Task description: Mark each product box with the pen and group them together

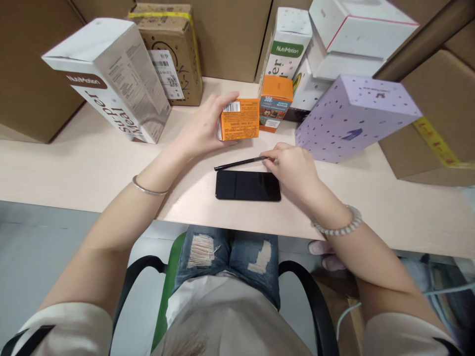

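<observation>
My left hand (208, 126) is wrapped round a small orange box (241, 118), whose printed side with a barcode faces me. Between the thumb and fingers of my right hand (291, 165) is one end of a slim black pen (239, 163), lying nearly level and pointing left. Just below the pen, a black smartphone (248, 186) lies flat on the table with its screen dark. A second orange box (276, 91) with a blue printed front stands behind, to the right of the held one.
A tall white NutriMotion box (111, 74) and a brown carton (174, 54) stand at the left. On the right are a purple spotted box (356, 118), stacked white boxes (356, 34) and another NutriMotion box (285, 44). Large cardboard boxes (230, 39) line the back of the table (85, 173).
</observation>
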Demonstrator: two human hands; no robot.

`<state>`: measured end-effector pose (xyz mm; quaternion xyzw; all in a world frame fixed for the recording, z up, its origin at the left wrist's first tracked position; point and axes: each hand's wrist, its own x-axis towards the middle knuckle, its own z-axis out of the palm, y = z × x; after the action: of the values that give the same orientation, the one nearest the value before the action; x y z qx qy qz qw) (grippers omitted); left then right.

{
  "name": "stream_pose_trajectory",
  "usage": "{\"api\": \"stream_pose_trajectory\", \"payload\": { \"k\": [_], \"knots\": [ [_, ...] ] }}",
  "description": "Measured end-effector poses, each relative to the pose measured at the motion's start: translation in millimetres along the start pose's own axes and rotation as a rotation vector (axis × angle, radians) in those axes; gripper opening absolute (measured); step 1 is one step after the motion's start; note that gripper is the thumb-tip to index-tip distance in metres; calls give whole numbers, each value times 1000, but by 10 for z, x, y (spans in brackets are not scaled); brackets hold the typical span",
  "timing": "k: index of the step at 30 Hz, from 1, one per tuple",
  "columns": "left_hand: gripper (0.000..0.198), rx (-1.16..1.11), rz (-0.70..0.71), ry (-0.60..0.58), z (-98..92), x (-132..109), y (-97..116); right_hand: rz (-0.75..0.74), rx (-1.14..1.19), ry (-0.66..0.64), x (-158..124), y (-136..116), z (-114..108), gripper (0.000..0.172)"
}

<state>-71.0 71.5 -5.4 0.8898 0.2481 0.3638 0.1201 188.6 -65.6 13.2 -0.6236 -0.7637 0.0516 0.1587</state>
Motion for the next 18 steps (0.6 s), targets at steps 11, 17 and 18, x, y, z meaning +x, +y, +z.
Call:
{"api": "stream_pose_trajectory", "payload": {
  "k": [11, 17, 18],
  "knots": [
    [97, 33, -66, 48, 26, -11, -98, -309, 257, -224, 5, -4, -33, 46],
    [99, 75, -46, 66, 40, -18, -148, -404, 234, -396, -32, 19, -88, 85],
    [100, 83, -42, 71, 41, -21, -145, -396, 228, -403, -37, 14, -92, 82]
  ]
}}
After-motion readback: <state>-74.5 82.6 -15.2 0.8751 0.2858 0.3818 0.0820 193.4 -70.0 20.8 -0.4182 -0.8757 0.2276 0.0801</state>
